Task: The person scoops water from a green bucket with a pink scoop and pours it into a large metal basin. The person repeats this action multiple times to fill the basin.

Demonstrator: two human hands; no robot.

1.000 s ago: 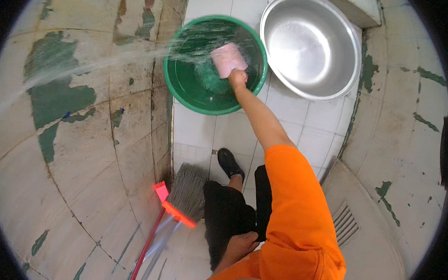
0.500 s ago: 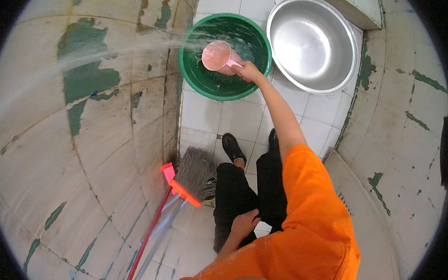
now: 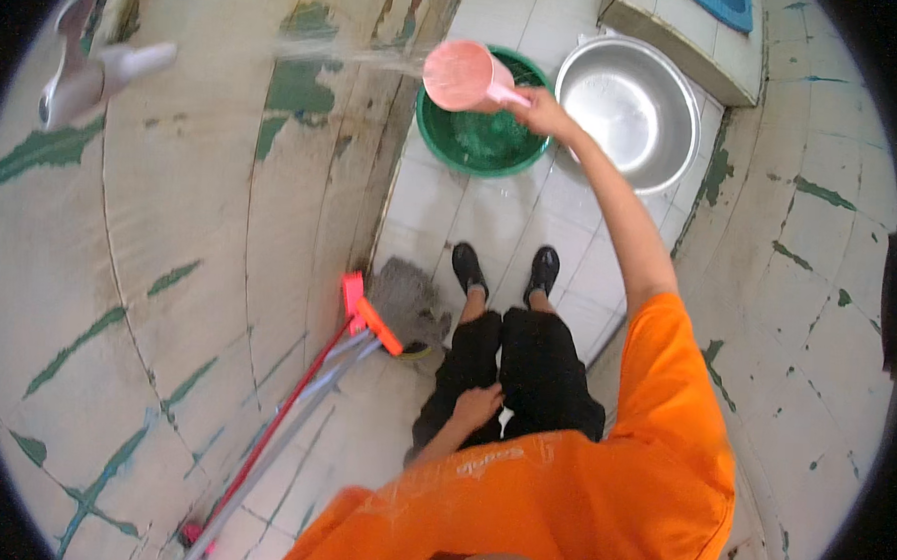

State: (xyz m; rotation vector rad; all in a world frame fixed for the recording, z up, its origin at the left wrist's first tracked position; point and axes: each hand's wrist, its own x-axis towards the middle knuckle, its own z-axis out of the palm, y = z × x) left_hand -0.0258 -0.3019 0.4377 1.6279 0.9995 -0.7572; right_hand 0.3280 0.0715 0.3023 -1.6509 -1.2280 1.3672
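A pink water dipper (image 3: pixel 461 76) is held by its handle in my right hand (image 3: pixel 542 113), whose fingers are wrapped round it. The dipper hangs over a green basin (image 3: pixel 436 142) with water inside. From the white tap (image 3: pixel 105 77) on the left wall, a jet of water (image 3: pixel 363 54) shoots across to the dipper's mouth. How full the dipper is I cannot make out. My left hand (image 3: pixel 476 407) lies on the black trousers (image 3: pixel 465 366) at my thigh, with nothing visible in it.
A large silver metal basin (image 3: pixel 686 150) stands right of the green one, below a raised tiled step (image 3: pixel 679 40). By the left wall, a grey mop (image 3: pixel 408 298), a pink brush head (image 3: pixel 352 294) and an orange-headed tool (image 3: pixel 379 327) lean with long handles.
My view has shifted, bringing the tap into sight. The dipper is lifted higher and sits by the basin's far left rim, with the jet now meeting it. My left hand stays at my thigh.
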